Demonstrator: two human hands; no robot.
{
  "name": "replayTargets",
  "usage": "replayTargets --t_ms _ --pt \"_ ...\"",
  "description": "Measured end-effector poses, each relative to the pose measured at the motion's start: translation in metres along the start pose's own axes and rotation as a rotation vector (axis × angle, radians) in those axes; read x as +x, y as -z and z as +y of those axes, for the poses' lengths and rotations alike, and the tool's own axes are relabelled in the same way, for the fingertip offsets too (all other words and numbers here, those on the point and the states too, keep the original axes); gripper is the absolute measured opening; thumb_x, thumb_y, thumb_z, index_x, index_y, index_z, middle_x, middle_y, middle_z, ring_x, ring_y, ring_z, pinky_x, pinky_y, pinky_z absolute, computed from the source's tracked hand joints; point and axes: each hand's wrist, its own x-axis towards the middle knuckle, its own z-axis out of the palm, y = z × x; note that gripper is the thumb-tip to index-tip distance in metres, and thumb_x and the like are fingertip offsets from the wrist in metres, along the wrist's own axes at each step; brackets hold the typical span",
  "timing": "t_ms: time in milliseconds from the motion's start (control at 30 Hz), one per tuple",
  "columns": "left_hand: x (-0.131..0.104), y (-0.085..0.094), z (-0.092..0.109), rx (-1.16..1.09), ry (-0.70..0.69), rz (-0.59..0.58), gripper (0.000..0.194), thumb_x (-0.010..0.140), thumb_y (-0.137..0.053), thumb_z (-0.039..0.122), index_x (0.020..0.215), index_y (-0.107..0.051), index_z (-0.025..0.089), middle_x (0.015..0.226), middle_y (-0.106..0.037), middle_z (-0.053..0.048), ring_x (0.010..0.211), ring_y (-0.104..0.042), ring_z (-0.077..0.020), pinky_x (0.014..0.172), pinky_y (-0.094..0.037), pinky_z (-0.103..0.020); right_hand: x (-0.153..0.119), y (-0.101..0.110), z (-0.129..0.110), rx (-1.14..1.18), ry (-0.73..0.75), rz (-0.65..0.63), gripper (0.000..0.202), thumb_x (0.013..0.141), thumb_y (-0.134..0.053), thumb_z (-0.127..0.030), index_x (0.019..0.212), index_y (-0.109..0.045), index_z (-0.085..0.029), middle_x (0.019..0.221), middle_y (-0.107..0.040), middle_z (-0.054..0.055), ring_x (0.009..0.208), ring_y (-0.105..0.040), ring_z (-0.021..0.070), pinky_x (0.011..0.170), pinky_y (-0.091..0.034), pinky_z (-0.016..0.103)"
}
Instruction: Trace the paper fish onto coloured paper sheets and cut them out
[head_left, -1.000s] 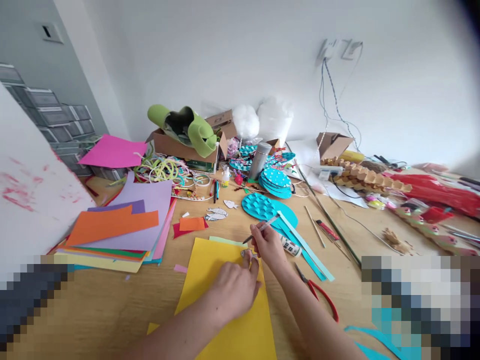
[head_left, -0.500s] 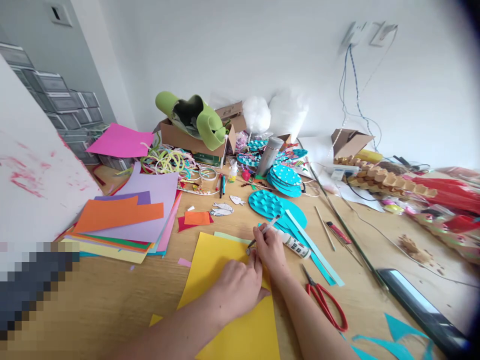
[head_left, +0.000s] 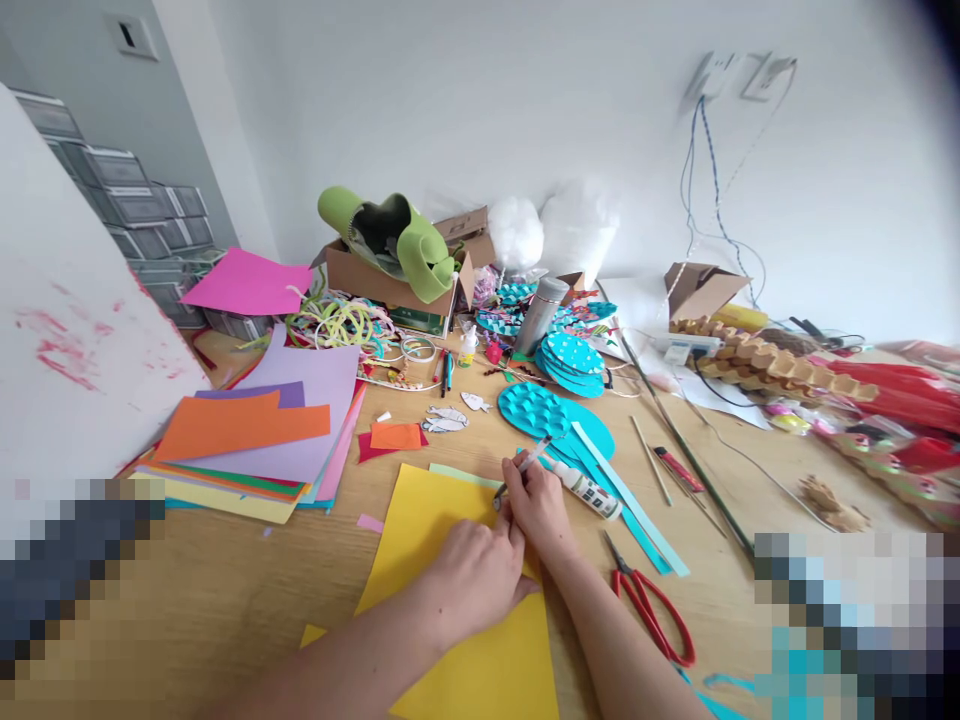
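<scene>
A large sheet of yellow paper [head_left: 401, 560] lies in front of me on the wooden table. My left hand [head_left: 480, 570] rests palm down on it, thumb apart and forefinger reaching toward the sheet's upper right. A slim pen with a pale barrel [head_left: 537, 452] is held slanted in my right hand [head_left: 538, 500], its dark tip low beside my left fingertips. Something small and whitish shows by the tip, too hidden to identify. Just right of my right hand lies a white glue bottle [head_left: 592, 492]. Red-handled scissors [head_left: 652, 610] lie beside my right forearm.
Stacked coloured paper [head_left: 247, 440] is at left. Paper fish cutouts [head_left: 445, 419] lie beyond the yellow sheet, near turquoise ovals [head_left: 536, 408] and strips [head_left: 630, 495]. A metallic cylinder [head_left: 541, 315] stands behind. A long stick [head_left: 671, 430] and box cutter [head_left: 679, 468] lie right.
The pen's upper end has tilted slightly left and down, with my right hand shifting a little. My left hand stays in place. The camera view has moved slightly.
</scene>
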Motion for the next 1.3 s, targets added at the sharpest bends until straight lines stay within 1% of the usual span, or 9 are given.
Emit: replayTargets --t_ms 167,367,667,1000,1133,1300 --pt "0.0002 0.0009 -0.0002 -0.019 0.011 -0.020 0.057 0.087 -0.050 0.051 0.126 -0.048 0.009 0.113 -0.061 -0.019 0.070 -0.063 -0.0236 0.057 -0.046 -0.033 -0.0010 -0.0007 -0.0007 -0.003 0.004 -0.013 0.034 0.089 -0.043 -0.038 0.060 -0.037 -0.023 0.050 -0.048 -0.003 0.047 -0.045 0.0124 0.049 -0.032 0.024" --pt "0.0003 0.0044 -0.0011 -0.027 -0.001 -0.024 0.050 0.088 -0.049 0.049 0.118 -0.053 0.009 0.101 -0.064 -0.016 0.066 -0.063 -0.0237 0.055 -0.046 -0.033 -0.0013 -0.0014 -0.0030 -0.015 -0.001 -0.020 0.037 0.088 -0.042 -0.041 0.057 -0.034 -0.023 0.049 -0.046 -0.003 0.044 -0.042 0.0116 0.047 -0.030 0.024" --pt "-0.0008 0.0037 -0.0002 -0.039 0.007 -0.018 0.049 0.087 -0.051 0.049 0.116 -0.054 0.010 0.099 -0.064 -0.016 0.066 -0.063 -0.0238 0.056 -0.047 -0.033 -0.0021 -0.0004 -0.0039 -0.022 0.000 -0.064 0.035 0.089 -0.042 -0.038 0.058 -0.035 -0.023 0.052 -0.047 -0.002 0.047 -0.045 0.0124 0.050 -0.031 0.025" --pt "0.0000 0.0055 -0.0012 -0.061 0.006 -0.041 0.045 0.088 -0.050 0.048 0.112 -0.056 0.010 0.094 -0.065 -0.015 0.068 -0.064 -0.0246 0.058 -0.048 -0.033 -0.0034 0.0003 -0.0041 -0.103 0.078 -0.060 0.033 0.088 -0.042 -0.032 0.058 -0.034 -0.024 0.050 -0.049 -0.002 0.044 -0.044 0.0118 0.048 -0.028 0.025" --pt "0.0002 0.0069 -0.0015 -0.073 0.014 -0.053 0.046 0.088 -0.050 0.047 0.114 -0.056 0.010 0.095 -0.065 -0.015 0.069 -0.064 -0.0242 0.059 -0.048 -0.033 -0.0036 0.0004 -0.0036 -0.090 0.079 -0.074 0.034 0.089 -0.042 -0.033 0.058 -0.035 -0.023 0.052 -0.051 -0.002 0.044 -0.045 0.0115 0.047 -0.029 0.024" --pt "-0.0016 0.0066 -0.0005 -0.070 0.006 -0.048 0.045 0.088 -0.050 0.047 0.113 -0.056 0.010 0.094 -0.065 -0.015 0.068 -0.063 -0.0248 0.057 -0.047 -0.034 -0.0037 0.0011 -0.0056 -0.076 0.076 -0.088 0.033 0.090 -0.042 -0.033 0.059 -0.035 -0.023 0.051 -0.050 -0.002 0.044 -0.045 0.0114 0.047 -0.030 0.024"
